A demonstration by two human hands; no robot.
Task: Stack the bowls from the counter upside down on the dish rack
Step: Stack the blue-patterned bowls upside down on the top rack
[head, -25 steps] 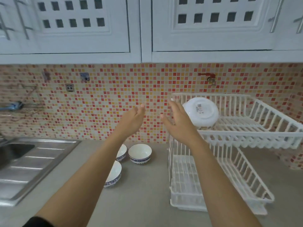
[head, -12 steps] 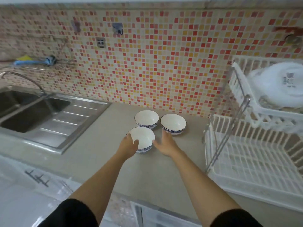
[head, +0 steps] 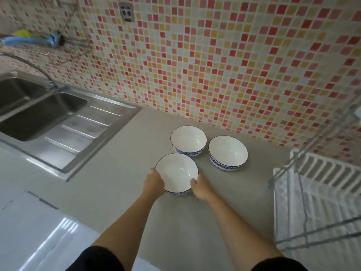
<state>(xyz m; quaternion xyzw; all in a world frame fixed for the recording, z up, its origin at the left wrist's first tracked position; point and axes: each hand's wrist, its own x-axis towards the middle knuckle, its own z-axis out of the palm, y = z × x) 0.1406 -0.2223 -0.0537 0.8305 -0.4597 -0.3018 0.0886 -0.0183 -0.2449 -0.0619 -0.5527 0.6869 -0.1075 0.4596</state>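
While the left hand [head: 154,182] curls against the left rim of the nearest bowl [head: 176,174] and the right hand [head: 201,186] presses its fingertips to the right rim, the bowl sits cradled between both palms, mouth up, seemingly resting on the counter [head: 121,173]; neither hand is fully closed, each wrapping partly round the wall, and whether the fingers reach under the foot cannot be told. Taking it from both sides probably serves the flip to come, since the bowl has to be turned over before it goes onto the rack. Just behind it stand two more bowls, the back-left bowl [head: 188,140] almost touching the held one and the back-right bowl [head: 228,152] a little apart, both upright and untouched near the tiled wall [head: 214,65]. To the right the white dish rack [head: 312,192] waits with its lower tier bare in the part that shows, near the bowls. On the left lies the steel sink [head: 48,116], well apart from the work.
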